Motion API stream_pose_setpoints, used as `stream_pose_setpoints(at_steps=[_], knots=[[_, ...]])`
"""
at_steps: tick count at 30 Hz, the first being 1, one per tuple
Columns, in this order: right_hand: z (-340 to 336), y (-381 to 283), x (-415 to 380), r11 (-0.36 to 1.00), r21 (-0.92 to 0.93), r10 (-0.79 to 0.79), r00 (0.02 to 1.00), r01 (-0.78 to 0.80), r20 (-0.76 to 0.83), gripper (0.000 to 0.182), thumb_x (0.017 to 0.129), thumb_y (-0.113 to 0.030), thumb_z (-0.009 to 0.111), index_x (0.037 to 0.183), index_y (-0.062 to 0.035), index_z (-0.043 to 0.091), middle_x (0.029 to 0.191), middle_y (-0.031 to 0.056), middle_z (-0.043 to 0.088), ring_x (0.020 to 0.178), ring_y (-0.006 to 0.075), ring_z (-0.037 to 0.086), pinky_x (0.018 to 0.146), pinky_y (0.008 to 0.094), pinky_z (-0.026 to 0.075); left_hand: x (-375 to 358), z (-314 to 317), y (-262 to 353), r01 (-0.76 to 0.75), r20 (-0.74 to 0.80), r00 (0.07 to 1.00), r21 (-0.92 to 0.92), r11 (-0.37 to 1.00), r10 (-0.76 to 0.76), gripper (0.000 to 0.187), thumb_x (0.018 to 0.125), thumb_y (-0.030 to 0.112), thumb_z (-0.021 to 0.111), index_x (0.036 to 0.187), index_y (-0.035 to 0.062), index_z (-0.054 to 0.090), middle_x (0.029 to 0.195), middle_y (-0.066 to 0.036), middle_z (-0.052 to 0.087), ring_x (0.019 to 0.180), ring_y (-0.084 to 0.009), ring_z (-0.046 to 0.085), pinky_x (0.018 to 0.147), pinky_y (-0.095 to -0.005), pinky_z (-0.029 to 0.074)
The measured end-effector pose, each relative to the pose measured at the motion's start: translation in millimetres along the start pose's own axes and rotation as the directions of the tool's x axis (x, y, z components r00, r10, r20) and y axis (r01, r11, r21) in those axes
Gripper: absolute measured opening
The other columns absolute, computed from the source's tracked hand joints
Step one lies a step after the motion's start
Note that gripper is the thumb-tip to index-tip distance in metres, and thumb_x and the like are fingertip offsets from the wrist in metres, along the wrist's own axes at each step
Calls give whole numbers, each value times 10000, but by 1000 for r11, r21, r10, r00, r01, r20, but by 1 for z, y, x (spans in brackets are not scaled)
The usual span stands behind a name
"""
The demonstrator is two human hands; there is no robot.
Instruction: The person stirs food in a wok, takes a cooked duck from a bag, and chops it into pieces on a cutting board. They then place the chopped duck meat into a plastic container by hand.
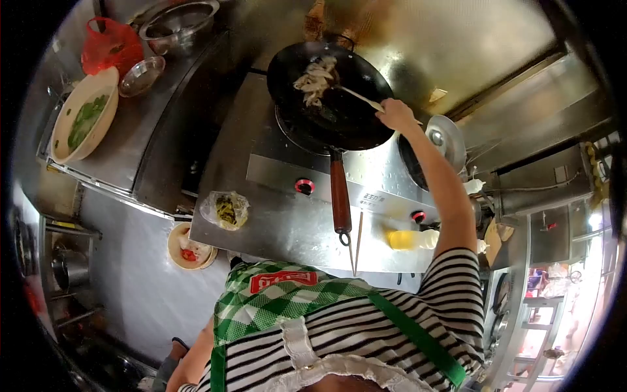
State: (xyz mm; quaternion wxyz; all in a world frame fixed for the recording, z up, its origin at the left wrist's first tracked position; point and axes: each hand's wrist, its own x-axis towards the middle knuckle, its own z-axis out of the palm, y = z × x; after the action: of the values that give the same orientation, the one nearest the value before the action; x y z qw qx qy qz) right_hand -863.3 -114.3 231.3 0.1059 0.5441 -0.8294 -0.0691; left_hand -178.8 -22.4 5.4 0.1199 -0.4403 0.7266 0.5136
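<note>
the black wok (366, 124) stands over the left burner of the steel table (287, 245), with pale, glossy strips of food (317, 77) heaped on its far left side; the rest of its inner surface is dark, with a wet shine. the right hand (396, 115) is wrapped around the light handle of a spatula (358, 96), whose head reaches the edge of the heap. the wok's red-brown wooden handle (339, 193) points toward the person, untouched.

on the table's near left corner, a clear plastic bag (225, 210) holds yellow-green pieces. below it on the floor, a bucket (172, 248) contains something white and red. on the left counter, a cream basin (106, 124) holds green leaves (87, 123); beside it are a red bag (110, 47), a small bowl (142, 77) and a big metal bowl (186, 29).

the right forearm partly covers a round metal lid or pan (450, 138). the spatula's head is hard to separate from the food, and what the red bag contains cannot be made out. the left hand is out of sight, so its state cannot be told.
</note>
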Motion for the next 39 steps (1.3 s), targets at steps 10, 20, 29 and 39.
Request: stream_pose_setpoints(at_steps=[10,20,29,39], knots=[[-150,6,-42,1000,-5,-6,809,11,587,287,797,-281,610,688,-16,604,571,99,575,464,186,560,404,347,423,-1,1,7,-7,20,1000,-38,999,8,384,840,185,557,1221,139,530,1067,-111,626,875,-254,631,747,-385,504],[-138,17,2,989,-15,126,792,-147,597,336,761,-329,656,909,-31,608,527,63,520,428,138,486,399,287,390,-5,6,11,-4,27,1000,-64,998,6,370,845,195,559,1209,133,540,1068,-113,629,884,-254,631,757,-383,501],[-22,-19,-8,989,55,132,986,-138,98,369,767,-361,647,948,-41,650,873,202,641,842,363,617,733,444,482,-9,14,13,1,5,1000,-68,998,-1,359,848,204,561,1198,127,549,1069,-116,632,893,-255,631,767,-380,498],[-119,5,-33,937,301,-87,715,-178,694,283,804,-281,620,690,-22,605,472,52,489,361,154,444,358,317,347,1,14,19,-24,-4,1000,-75,997,23,347,852,215,563,1187,121,559,1070,-118,635,902,-255,631,778,-378,495]])
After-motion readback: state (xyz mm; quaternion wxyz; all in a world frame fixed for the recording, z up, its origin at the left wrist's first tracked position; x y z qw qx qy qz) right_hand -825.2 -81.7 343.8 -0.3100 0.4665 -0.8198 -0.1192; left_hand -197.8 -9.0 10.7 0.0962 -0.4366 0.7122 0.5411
